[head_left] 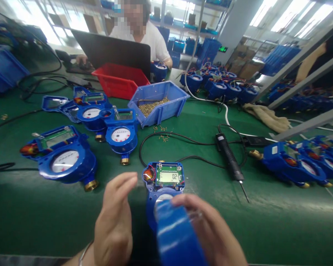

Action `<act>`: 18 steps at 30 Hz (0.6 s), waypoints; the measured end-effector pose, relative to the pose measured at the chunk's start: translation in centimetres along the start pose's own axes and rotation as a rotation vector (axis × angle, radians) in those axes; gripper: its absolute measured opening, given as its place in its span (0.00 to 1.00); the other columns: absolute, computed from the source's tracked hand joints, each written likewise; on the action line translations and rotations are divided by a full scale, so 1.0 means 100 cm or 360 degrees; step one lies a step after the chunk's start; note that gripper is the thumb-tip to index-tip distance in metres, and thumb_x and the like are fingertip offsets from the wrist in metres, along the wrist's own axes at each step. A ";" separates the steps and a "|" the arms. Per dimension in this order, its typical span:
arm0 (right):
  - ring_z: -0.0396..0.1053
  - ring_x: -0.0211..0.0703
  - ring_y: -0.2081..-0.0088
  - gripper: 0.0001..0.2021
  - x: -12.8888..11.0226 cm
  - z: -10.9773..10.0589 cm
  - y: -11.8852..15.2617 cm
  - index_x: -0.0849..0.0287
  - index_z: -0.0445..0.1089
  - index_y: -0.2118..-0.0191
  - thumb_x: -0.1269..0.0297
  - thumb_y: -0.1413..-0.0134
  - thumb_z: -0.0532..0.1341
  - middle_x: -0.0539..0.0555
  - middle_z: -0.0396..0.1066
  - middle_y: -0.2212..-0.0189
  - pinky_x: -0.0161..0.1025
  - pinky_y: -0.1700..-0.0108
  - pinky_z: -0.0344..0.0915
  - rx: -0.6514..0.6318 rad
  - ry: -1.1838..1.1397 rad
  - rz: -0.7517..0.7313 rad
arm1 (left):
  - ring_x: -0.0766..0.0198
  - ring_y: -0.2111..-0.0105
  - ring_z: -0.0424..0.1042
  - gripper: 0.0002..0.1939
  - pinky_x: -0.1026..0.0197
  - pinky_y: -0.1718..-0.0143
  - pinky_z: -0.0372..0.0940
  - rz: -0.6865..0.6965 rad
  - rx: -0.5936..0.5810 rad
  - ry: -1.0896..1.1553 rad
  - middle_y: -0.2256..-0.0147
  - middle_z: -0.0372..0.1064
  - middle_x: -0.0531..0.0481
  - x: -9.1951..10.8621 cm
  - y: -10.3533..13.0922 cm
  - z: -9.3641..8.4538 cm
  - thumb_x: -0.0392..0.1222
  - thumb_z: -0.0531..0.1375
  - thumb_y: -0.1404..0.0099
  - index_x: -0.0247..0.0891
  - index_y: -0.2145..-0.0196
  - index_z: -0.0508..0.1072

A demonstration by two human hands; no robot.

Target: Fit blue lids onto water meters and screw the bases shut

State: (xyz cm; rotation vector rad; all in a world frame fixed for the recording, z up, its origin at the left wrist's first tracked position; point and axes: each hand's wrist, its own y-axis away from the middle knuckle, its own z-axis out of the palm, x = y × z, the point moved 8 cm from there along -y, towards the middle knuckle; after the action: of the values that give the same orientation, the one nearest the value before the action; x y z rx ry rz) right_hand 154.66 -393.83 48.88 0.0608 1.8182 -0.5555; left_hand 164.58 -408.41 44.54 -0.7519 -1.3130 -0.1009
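In the head view, a blue cover (177,236) is pinched in the right hand (213,232), fingers curled over its top edge, close to the near edge of the green table (280,221). It is held just above and in front of an open blue water meter (164,181), which stands at the middle of the near edge. The left hand (113,225) is spread and holds nothing, just left of the meter.

Open green surface is seen to the left and right of the hands. An electric screwdriver (229,157) with its black cable lies to the right, finished meters (66,157) to the left. Behind, a blue bin (177,103) of brass screws and a red bin (119,79) are set, with a person seated beyond.

"02" is read on the meter's display (169,177).
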 end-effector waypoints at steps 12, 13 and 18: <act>0.68 0.45 0.53 0.33 0.006 -0.080 -0.048 0.50 0.58 0.43 0.59 0.56 0.68 0.54 0.64 0.48 0.40 0.52 0.69 0.0674 -0.0123 0.0137 | 0.52 0.55 0.67 0.23 0.51 0.54 0.61 -0.0817 -0.0579 -0.0110 0.53 0.65 0.42 -0.046 -0.044 0.050 0.47 0.58 0.47 0.36 0.54 0.66; 0.69 0.46 0.53 0.32 0.006 -0.077 -0.049 0.51 0.59 0.43 0.59 0.55 0.67 0.55 0.65 0.48 0.41 0.52 0.69 0.0662 -0.0142 0.0135 | 0.53 0.57 0.67 0.21 0.52 0.56 0.61 -0.0834 -0.0604 -0.0148 0.55 0.67 0.43 -0.044 -0.046 0.052 0.47 0.58 0.47 0.37 0.56 0.67; 0.69 0.48 0.55 0.29 0.009 -0.073 -0.054 0.52 0.61 0.45 0.59 0.54 0.66 0.56 0.65 0.49 0.44 0.52 0.68 0.0695 -0.0191 0.0123 | 0.56 0.64 0.66 0.14 0.55 0.61 0.60 -0.0889 -0.0694 -0.0482 0.64 0.67 0.48 -0.037 -0.059 0.058 0.48 0.58 0.47 0.38 0.65 0.66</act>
State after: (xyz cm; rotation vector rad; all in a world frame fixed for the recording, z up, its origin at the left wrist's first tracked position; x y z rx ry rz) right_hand 146.13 -395.86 51.43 0.3840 1.5448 -0.8738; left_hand 155.88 -410.96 44.18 -0.7616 -1.7947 -0.7651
